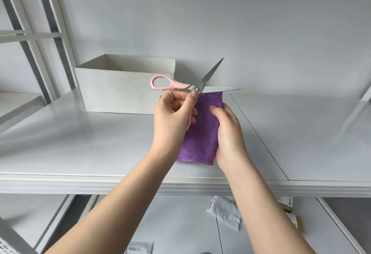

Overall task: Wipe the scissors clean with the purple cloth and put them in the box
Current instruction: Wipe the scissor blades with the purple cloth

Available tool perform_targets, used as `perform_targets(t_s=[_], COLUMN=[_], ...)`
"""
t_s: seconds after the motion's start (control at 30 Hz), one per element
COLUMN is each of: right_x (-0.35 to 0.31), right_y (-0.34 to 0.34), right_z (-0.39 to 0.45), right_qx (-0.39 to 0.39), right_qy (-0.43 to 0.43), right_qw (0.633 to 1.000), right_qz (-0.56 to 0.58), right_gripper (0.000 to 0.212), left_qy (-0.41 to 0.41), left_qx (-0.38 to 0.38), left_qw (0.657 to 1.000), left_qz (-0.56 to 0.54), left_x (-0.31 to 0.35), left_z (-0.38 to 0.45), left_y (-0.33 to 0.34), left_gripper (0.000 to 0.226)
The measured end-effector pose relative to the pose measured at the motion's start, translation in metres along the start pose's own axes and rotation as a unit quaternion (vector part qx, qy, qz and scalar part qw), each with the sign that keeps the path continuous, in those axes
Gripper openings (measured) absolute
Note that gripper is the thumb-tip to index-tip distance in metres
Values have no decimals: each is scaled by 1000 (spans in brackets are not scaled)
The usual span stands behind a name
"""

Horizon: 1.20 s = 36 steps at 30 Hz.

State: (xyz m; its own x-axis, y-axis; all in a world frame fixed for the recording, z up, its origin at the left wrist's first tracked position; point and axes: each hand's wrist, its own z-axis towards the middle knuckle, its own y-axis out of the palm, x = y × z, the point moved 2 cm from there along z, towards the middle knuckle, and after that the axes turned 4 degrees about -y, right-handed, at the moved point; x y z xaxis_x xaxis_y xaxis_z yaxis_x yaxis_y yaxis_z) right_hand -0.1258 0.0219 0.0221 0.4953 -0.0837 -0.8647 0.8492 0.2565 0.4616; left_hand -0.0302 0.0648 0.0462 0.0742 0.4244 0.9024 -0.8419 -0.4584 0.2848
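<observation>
While left fingers point(189, 101) pinch open scissors point(197, 88), right fingers point(215, 111) grip purple cloth point(200, 133) below.

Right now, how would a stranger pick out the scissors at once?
Start at the open white box on the white table. Just right of it, the left hand holds the scissors above the purple cloth. Only they have pink handles and open steel blades.

Bright, even, soft light; only faint shadows. Mild sheen on the worktop point(84, 145). Wide-angle bending at edges, corners slightly blurred.
</observation>
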Motion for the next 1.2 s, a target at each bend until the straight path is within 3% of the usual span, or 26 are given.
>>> perform_targets(t_s=[0.13,0.3,0.43,0.57,0.73,0.9,0.97,1.07,1.2], right_x=[1,9,18,21,25,21,23,23,19], right_y=[6,-2,-2,5,-1,2,-5,-9,-5], right_z=[-8,-9,-7,-3,0,-4,0,2,-1], right_qx=[-59,-75,-125,-155,-139,-101,-49,-36,-30], right_qy=[49,91,123,75,56,30,0,-40,-49], right_qw=[988,966,965,971,973,980,992,995,996], right_qz=[136,228,196,168,176,169,119,79,70], right_gripper=[24,41,44,56,54,77,54,22,18], left_qy=[-17,-3,16,45,74,87,78,52,19], left_qx=[2,9,12,27,23,25,18,7,-40], left_qw=[1000,1000,999,997,994,990,992,996,999], left_qz=[4,18,39,58,83,108,102,67,0], left_x=[-9,-17,-19,-22,-25,-29,-29,-28,-19], left_z=[-2,-2,-7,-9,-13,-17,-18,-19,-19], left_y=[-1,-4,-2,-3,-2,-1,0,-1,-1], left_gripper=[19,16,15,17,20,21,18,14,17])
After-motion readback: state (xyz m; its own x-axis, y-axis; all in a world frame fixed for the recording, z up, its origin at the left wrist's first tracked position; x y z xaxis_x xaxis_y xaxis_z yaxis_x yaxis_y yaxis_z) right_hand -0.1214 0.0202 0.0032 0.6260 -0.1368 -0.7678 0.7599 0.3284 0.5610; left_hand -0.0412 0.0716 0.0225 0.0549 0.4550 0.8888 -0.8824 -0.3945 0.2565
